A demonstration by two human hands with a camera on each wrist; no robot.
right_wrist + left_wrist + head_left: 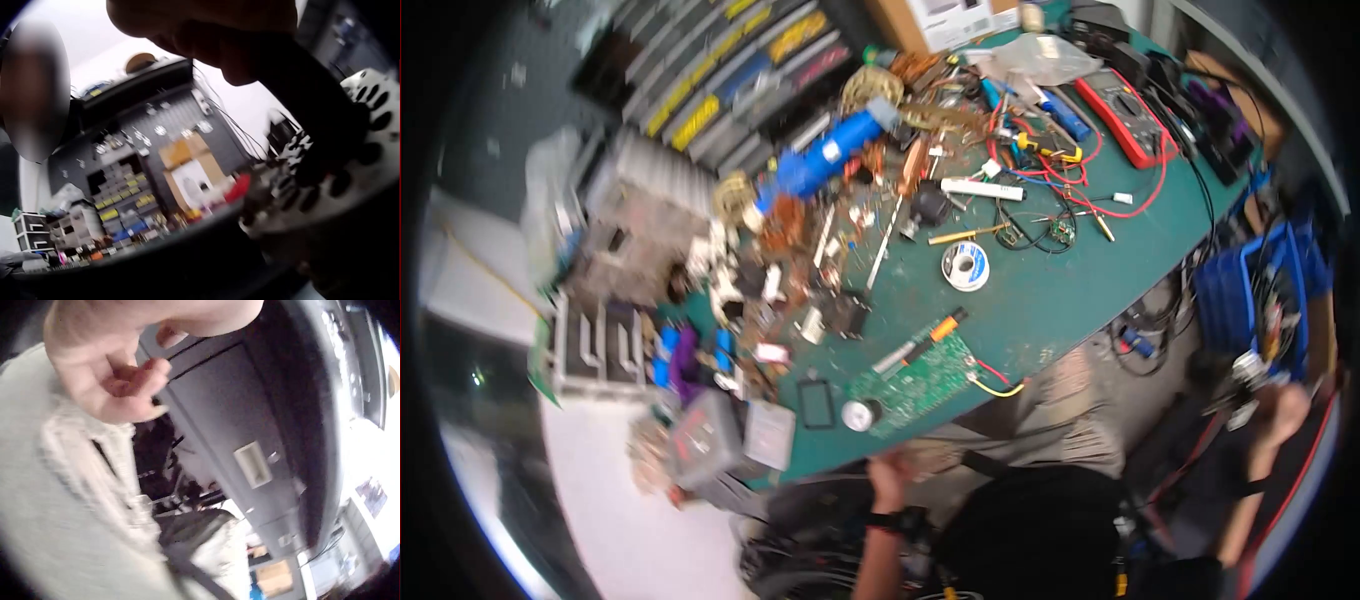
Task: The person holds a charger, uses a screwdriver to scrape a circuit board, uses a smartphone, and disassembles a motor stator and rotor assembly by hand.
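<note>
At the right of the head view, my right hand (1284,412) is raised beside the blue bin, holding a silvery metal part (1248,370). In the right wrist view this perforated metal part (350,187) shows rows of oval holes, with the dark, shadowed right hand (212,31) above it; its exact kind cannot be told. My left hand (892,474) is low by the table's front edge, over my lap. The left wrist view shows the left hand (115,372) with loosely bent fingers and nothing in them, above the light trousers (75,487).
On the green table (1040,290) lie a green circuit board (930,385), a solder spool (966,267), a red multimeter (1130,118) and heaps of loose parts. A blue bin (1250,300) stands at the right. A grey drawer cabinet (219,406) is under the table.
</note>
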